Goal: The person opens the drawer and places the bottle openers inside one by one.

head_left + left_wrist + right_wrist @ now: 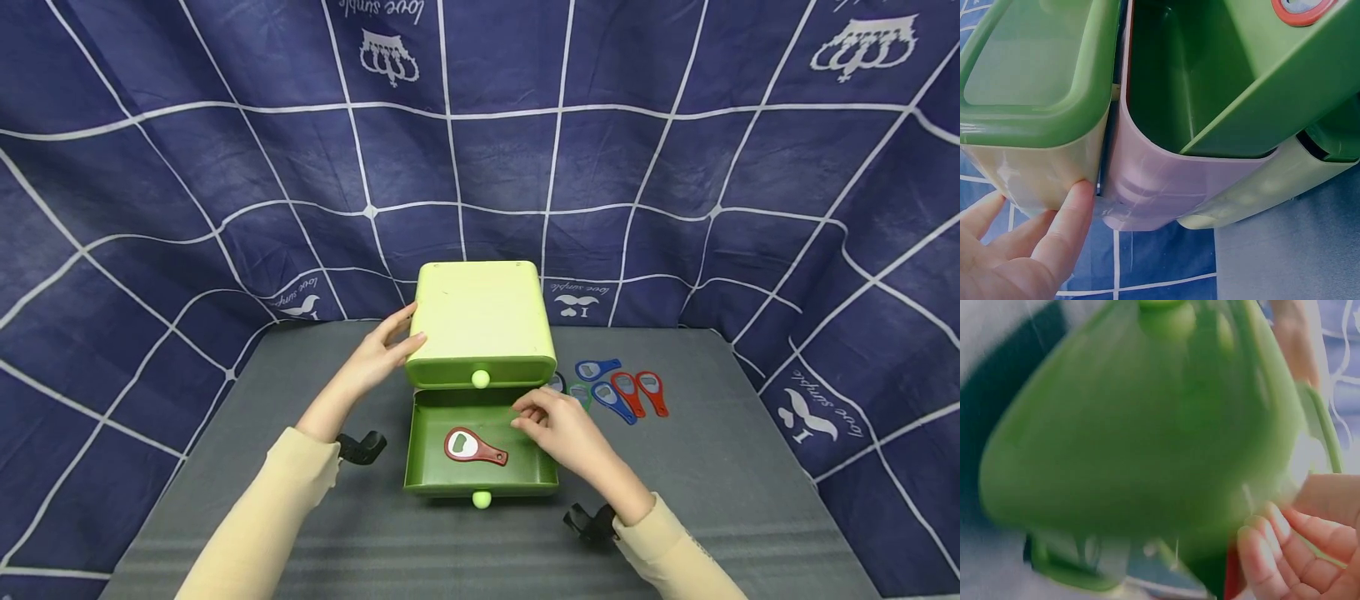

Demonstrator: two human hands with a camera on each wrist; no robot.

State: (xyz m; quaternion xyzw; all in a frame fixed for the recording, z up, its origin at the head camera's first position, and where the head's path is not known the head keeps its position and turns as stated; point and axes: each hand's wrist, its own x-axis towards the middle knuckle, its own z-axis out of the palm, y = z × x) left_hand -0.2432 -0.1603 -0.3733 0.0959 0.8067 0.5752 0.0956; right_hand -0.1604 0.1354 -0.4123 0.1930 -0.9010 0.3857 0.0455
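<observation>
A small drawer cabinet (483,310) with a pale yellow-green top stands on the grey table. One green drawer (444,410) below the top one is pulled out, and a red bottle opener (462,446) lies on its floor. My left hand (372,357) rests its fingertips against the cabinet's left side; the left wrist view shows those fingers (1066,228) on the cream shell. Over the drawer's right edge hovers my right hand (558,423), fingers loosely bent, no object visible in it. The right wrist view is blurred, with fingertips (1260,547) beside the green drawer.
Right of the cabinet lie several bottle openers, among them a blue one (597,367), a red one (652,392) and a green one (580,393) partly hidden by the right hand. A dark blue curtain (502,158) with white lines surrounds the table (720,467) at the back and sides.
</observation>
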